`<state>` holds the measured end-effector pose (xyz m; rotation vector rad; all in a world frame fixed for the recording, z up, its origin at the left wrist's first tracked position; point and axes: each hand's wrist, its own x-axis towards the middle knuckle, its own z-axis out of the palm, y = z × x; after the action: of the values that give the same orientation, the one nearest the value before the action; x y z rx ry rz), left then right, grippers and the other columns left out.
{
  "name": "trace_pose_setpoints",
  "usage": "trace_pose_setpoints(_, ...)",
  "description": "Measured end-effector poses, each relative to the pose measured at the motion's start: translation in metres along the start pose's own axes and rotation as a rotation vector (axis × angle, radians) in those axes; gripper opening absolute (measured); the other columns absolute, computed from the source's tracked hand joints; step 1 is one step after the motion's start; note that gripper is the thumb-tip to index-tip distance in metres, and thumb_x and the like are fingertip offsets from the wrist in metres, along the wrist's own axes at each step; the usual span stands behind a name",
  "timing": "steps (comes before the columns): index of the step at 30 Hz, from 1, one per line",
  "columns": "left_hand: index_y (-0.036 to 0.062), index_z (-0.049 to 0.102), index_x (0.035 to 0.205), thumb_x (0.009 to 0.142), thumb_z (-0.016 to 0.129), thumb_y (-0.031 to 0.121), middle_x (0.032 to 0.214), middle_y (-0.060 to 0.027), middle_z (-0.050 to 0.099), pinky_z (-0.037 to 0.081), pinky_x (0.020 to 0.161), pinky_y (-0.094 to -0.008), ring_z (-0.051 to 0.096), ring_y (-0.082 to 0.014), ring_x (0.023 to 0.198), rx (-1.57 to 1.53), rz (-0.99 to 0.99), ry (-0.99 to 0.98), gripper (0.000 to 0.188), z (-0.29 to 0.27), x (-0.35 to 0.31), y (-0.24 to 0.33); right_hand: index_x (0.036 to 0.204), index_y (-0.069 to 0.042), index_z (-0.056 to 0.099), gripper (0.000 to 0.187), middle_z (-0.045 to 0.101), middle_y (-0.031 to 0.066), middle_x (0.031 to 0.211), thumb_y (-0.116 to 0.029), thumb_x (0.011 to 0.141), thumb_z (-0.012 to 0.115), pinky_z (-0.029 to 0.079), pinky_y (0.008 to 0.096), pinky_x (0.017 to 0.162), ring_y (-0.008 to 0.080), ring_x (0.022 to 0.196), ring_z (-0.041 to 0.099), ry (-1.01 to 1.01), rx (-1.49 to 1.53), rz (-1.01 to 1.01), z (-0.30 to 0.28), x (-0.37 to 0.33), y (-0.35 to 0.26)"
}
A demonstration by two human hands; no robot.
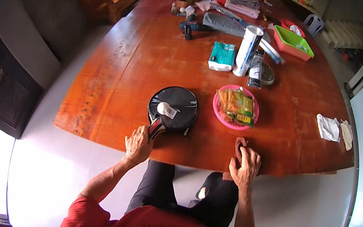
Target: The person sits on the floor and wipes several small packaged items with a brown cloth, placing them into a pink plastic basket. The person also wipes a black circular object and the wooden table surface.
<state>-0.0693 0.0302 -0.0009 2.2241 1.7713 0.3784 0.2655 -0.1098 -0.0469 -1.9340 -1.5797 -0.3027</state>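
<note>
A table tennis paddle (157, 127) with a red and black striped handle lies against a round, glossy black face or cover (183, 102). On the black surface sit a white ball (162, 108) and a small barcode label (171, 113). My left hand (139, 145) is closed around the handle's end at the table's front edge. My right hand (246, 165) rests at the same edge, its fingers curled over a curved brown object (239, 146); the hand hides most of it. Just beyond that is a pink round basket (215, 108) holding yellow-green food packets (240, 104).
On the red-brown table (114, 88) stand a teal-and-white tissue pack (222, 57), a tall white tube (247, 50) and a dark packet (255, 70). Farther off are a power drill (189, 27) and a green-and-pink basket (297, 44). White cloths (328, 128) lie at the right edge.
</note>
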Motion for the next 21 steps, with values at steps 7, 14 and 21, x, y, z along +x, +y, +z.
trace_pose_setpoints(7, 0.0087, 0.047, 0.123, 0.083, 0.065, 0.02, 0.11, -0.0128, 0.06, 0.046, 0.077, -0.0533, 0.058, -0.0343, 0.106, -0.139, 0.114, 0.079, 0.045, 0.011, -0.043, -0.025, 0.117, -0.008, 0.062, 0.028, 0.062, 0.0136, 0.111, -0.007, 0.089, 0.059, 0.047, 0.0448, 0.082, 0.0334, 0.097, 0.06, 0.087, 0.004, 0.004, 0.007, -0.02, -0.026)
trace_pose_setpoints(14, 0.0032, 0.025, 0.148, 0.073, 0.078, 0.036, 0.12, -0.018, 0.056, 0.053, 0.077, -0.0483, 0.064, -0.0382, 0.098, 0.014, 0.118, 0.098, 0.098, -0.005, -0.024, 0.0, 0.121, -0.004, 0.06, 0.03, 0.061, 0.0165, 0.11, -0.005, 0.091, 0.061, 0.05, 0.042, 0.088, 0.0366, 0.101, 0.061, 0.213, 0.708, 0.041, 0.008, 0.08, -0.142)
trace_pose_setpoints(21, -0.0043, 0.016, 0.15, 0.081, 0.067, 0.018, 0.113, -0.0219, 0.053, 0.056, 0.063, -0.0438, 0.062, -0.0378, 0.086, 0.091, 0.25, 0.049, 0.089, 0.004, -0.017, -0.003, 0.135, -0.01, 0.048, 0.052, 0.051, 0.0108, 0.132, -0.024, 0.088, 0.065, 0.04, 0.0444, 0.092, 0.0264, 0.124, 0.05, -0.06, 0.271, -0.303, 0.082, 0.056, -0.191)
